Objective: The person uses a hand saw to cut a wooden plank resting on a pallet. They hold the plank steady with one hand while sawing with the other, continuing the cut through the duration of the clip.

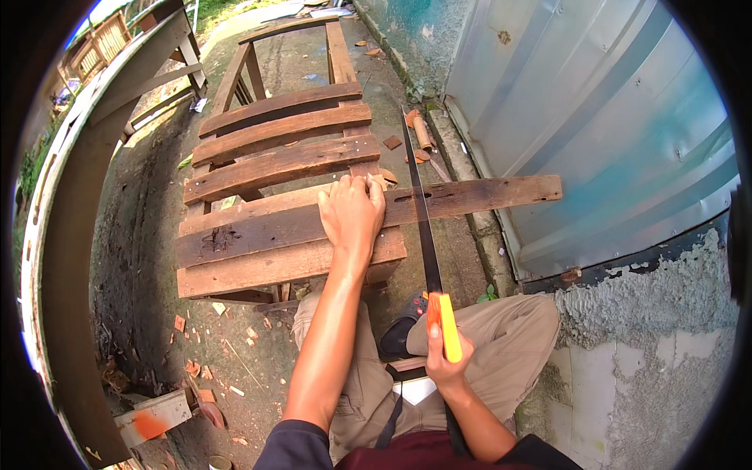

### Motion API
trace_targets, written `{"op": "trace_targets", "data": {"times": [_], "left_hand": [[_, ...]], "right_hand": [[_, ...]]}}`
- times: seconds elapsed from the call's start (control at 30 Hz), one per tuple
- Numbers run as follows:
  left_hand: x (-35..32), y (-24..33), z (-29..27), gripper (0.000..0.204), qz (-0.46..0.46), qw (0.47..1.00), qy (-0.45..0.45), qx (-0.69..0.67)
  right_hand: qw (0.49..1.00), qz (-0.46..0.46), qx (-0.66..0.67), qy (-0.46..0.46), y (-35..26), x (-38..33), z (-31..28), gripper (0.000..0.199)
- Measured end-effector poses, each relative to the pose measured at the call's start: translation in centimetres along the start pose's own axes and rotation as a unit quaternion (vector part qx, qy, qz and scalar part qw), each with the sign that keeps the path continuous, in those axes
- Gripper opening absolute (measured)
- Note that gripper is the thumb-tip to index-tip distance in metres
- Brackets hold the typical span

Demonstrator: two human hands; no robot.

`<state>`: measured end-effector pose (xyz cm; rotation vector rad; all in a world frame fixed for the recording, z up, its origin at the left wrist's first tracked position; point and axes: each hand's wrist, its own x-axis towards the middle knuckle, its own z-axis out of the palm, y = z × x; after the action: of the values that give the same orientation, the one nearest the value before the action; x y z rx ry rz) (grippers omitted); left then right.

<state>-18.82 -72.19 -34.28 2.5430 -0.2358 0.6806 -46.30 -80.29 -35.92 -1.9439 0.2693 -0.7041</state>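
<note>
A long dark wooden plank (489, 195) lies across the near slats of a slatted wooden frame (274, 168), and its right end juts out past the frame. My left hand (352, 210) presses on the plank from above, fingers curled over its far edge. In my right hand (450, 362) is the yellow and orange handle of a handsaw (424, 227). The blade points away from me and crosses the plank just right of the frame. Whether its teeth have cut into the wood cannot be made out.
A corrugated metal sheet (595, 141) stands close on the right, above a rough plastered wall (650, 345). Along the left runs a large wooden structure (74, 235). Wood scraps (205, 395) litter the ground at lower left. A brown cylinder (422, 133) lies beyond the plank.
</note>
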Motion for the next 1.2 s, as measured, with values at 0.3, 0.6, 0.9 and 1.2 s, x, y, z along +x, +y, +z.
{"op": "trace_targets", "data": {"times": [0.3,0.6,0.9,1.2], "left_hand": [[-0.2,0.0,-1.1,0.030,-0.001,1.000,-0.018,-0.022],[0.3,0.1,-0.6,0.033,0.004,1.000,0.003,0.027],[0.4,-0.1,-0.5,0.030,0.001,0.999,-0.014,0.032],[0.3,0.6,-1.5,0.030,-0.011,0.999,-0.035,0.024]], "right_hand": [[0.996,0.010,-0.081,-0.025,0.1,-4.4,-2.5,0.013],[0.983,0.015,0.134,-0.128,1.5,-3.4,-1.7,0.023],[0.979,-0.026,0.174,-0.103,6.6,-4.0,-2.9,0.048],[0.989,-0.022,0.140,-0.047,2.1,3.2,-1.4,0.018]]}}
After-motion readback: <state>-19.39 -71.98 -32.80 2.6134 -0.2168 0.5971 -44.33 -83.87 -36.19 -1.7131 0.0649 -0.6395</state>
